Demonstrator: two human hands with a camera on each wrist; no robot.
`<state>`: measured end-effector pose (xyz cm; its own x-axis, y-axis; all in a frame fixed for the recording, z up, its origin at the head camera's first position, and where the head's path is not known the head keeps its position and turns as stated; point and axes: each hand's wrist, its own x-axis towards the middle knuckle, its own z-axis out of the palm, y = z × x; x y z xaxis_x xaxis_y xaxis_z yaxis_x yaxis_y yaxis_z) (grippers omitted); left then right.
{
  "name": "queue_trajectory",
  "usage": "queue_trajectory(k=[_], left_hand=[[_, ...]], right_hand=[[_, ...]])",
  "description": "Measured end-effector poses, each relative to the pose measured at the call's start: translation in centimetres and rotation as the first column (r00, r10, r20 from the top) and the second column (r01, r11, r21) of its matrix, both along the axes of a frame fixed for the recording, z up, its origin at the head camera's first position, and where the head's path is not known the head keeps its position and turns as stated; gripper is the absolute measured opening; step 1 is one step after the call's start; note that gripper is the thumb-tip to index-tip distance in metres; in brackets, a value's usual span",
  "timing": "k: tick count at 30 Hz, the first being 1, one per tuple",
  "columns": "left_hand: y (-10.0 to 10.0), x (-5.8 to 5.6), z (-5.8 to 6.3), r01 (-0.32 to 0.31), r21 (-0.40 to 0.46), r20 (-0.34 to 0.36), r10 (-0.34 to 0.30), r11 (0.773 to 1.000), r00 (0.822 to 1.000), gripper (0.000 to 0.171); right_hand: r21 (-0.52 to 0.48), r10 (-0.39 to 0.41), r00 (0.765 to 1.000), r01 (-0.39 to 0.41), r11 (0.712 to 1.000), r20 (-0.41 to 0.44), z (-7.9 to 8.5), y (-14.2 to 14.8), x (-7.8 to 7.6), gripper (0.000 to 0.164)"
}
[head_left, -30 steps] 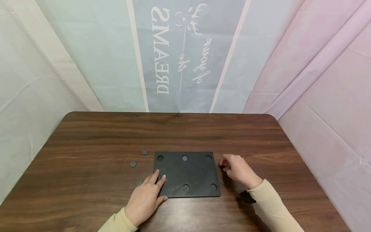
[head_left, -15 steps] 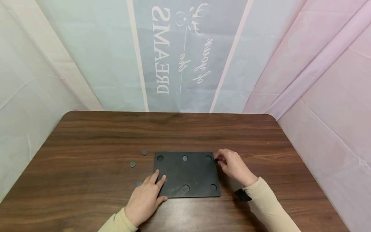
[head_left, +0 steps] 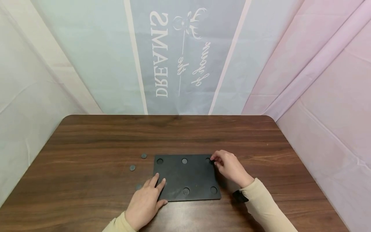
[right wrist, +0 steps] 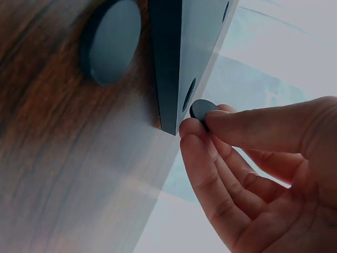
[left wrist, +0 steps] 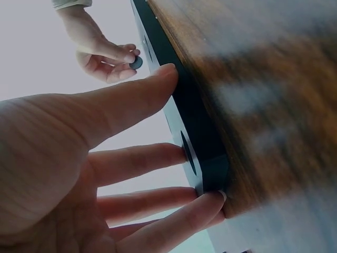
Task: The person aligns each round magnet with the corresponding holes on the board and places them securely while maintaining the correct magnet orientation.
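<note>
While right hand [head_left: 232, 167] pinches disc [right wrist: 200, 109], left hand [head_left: 145, 202] spread against board [head_left: 185, 176]; wood-grain table [head_left: 110, 138], lettered backdrop [head_left: 179, 58].

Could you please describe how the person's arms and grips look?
The left sleeve and right sleeve are plain, pale yellow and reach the wrists. The left grip and right grip are bare human hands without gloves. A black piece shows at the right wrist.

Holds the left hand [head_left: 144, 201] palm down, fingers [left wrist: 139, 162] nearly straight and spread, thumb [left wrist: 129, 105] set well apart from them. Angles the right forearm [head_left: 268, 206] up from the lower right of the head view, bends the right hand [head_left: 231, 167] inward and pinches between thumb and fingertips [right wrist: 191, 129].
</note>
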<state>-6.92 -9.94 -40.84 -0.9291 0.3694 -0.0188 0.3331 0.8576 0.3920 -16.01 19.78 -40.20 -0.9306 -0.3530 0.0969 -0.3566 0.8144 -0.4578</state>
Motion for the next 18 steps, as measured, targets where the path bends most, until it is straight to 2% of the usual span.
queue_trajectory(k=[11, 18], left_hand=[[0.16, -0.06, -0.15, 0.007, 0.008, 0.003, -0.007, 1.000, 1.000, 0.060], [0.01, -0.13, -0.16, -0.004, -0.001, -0.006, 0.004, 1.000, 1.000, 0.060]], right_hand=[[-0.029, 0.051, 0.999, -0.051, 0.998, 0.008, -0.06, -0.40, -0.35, 0.018], [-0.031, 0.094, 0.995, -0.095, 0.995, -0.027, -0.14, -0.59, -0.88, 0.017]])
